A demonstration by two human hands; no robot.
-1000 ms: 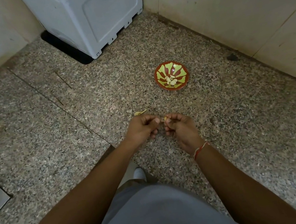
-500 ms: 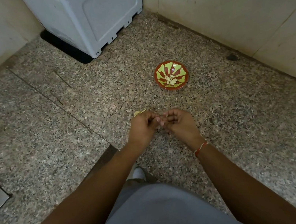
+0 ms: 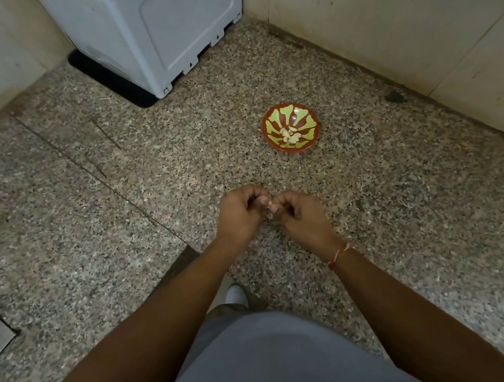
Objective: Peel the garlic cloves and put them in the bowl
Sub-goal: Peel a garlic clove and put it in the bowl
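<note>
Since a second ago I see my 2 hands have closed the small gap between them: the left hand and right hand now meet fingertip to fingertip, where earlier they were just apart with a pale bit showing between them. I read that as the peeling of 1 garlic clove being in full swing, not finished, since nothing has gone toward the bowl. The fingers of both hands are curled in tight and pinched together on something small at the meeting point; only a pale sliver shows there, so I take it for the clove but cannot say how much skin is left on it. A yellowish scrap peeks out just beyond the left knuckles on the floor; it is too small for me to tell whether it is peel. The bowl sits on the floor well ahead of the hands and a little to the right, with a small heap of peeled cloves in its middle. Both hands hover low over the floor, apart from the bowl.
</note>
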